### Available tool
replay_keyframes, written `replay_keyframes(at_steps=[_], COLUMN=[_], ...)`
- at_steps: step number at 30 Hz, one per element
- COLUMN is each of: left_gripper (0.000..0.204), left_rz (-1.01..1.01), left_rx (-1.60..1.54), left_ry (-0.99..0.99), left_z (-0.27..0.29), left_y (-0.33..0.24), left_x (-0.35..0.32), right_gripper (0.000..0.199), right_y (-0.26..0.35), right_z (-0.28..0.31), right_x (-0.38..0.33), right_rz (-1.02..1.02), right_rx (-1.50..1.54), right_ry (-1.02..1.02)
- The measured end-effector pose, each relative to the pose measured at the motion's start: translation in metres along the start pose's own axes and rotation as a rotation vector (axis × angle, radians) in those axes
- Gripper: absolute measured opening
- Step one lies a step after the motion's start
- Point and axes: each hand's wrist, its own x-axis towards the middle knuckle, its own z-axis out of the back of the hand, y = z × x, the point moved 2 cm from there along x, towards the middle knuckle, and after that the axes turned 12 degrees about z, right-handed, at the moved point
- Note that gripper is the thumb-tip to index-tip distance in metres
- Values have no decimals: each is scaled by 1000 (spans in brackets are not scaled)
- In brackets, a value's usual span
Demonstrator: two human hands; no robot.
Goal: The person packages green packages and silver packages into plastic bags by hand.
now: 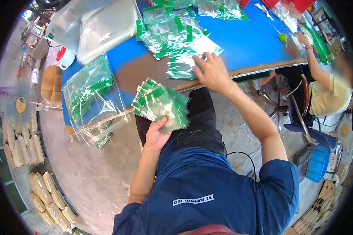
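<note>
My left hand (157,135) is closed around the lower edge of a fanned stack of small clear packets with green labels (161,103), held over my lap in front of the table edge. My right hand (212,72) is over the table's front edge, its thumb and fingers apart and curved. Its fingertips are at the right side of a loose pile of similar packets (170,37), touching or just above the shiny nearest ones. Nothing shows in its grasp. To the left, a large clear bag (92,94) with many green-labelled packets inside overhangs the table edge.
The blue table (255,35) has a worn brown front edge. Large clear plastic sheets (106,27) lie at its back left, by a white mug with red (66,58). At right, another person (329,90) sits working. Brown-wrapped bundles (51,196) and a blue crate (317,162) stand on the floor.
</note>
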Motion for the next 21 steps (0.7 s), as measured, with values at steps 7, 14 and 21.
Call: replay_keyframes(at_steps=[7,14,21], left_gripper=[44,50,56], left_rz=[-161,-140,-13], left_rx=[42,64,-92], left_ry=[-157,-148,96], left_z=[-27,-11,21], left_y=[2,5,2], left_x=[21,5,-2], right_gripper=[27,38,31], right_y=[31,-43,-39], right_z=[-1,14,17], right_x=[0,-13,-13], right_rz=[25,142,115], right_rx=[479,165,201], right_ry=[73,71,22])
